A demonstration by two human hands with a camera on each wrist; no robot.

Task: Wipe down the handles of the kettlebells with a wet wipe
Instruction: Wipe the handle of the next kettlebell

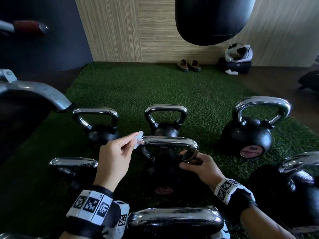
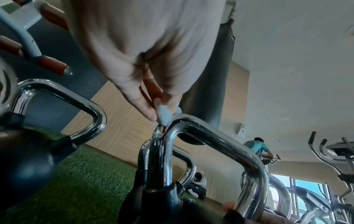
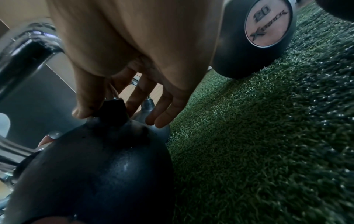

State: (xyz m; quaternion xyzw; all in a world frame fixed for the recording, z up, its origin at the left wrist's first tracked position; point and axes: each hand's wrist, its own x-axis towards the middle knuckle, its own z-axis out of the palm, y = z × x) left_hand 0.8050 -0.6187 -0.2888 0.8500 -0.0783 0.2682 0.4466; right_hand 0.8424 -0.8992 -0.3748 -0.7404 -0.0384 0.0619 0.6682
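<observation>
A small wet wipe (image 1: 139, 137) was found pinched between the thumb and fingertips of the left hand (image 1: 116, 158) and laid against the left top corner of the chrome handle (image 1: 170, 143) of the middle kettlebell (image 1: 164, 169). In the left wrist view the bunched wipe (image 2: 165, 114) was seen touching the bend of that handle (image 2: 210, 133), the fingers being drawn close together around it. The pinch was judged to serve for working the wipe along the curved corner.

The right hand (image 1: 200, 167) was held at the right upright of the same handle, its fingers curled about the bar. In the right wrist view the fingers (image 3: 162, 112) were spread over the base of that upright, with the thumb on one side of it. This hold was judged to steady the weight against the wiping pressure.

The kettlebell stood on green turf (image 1: 198, 94), hemmed in by others: two smaller ones (image 1: 96, 121) (image 1: 165, 119) behind, a large one (image 1: 248, 133) to the right, another (image 1: 73, 162) just beside on the left, and one handle (image 1: 176, 219) nearest the wearer. The neighbours were judged to limit elbow room around the uprights. A punching bag (image 1: 212, 19) hung beyond; sandals (image 1: 189, 65) and a helmet on a dark bag (image 1: 237, 59) lay by the wall, well apart.
</observation>
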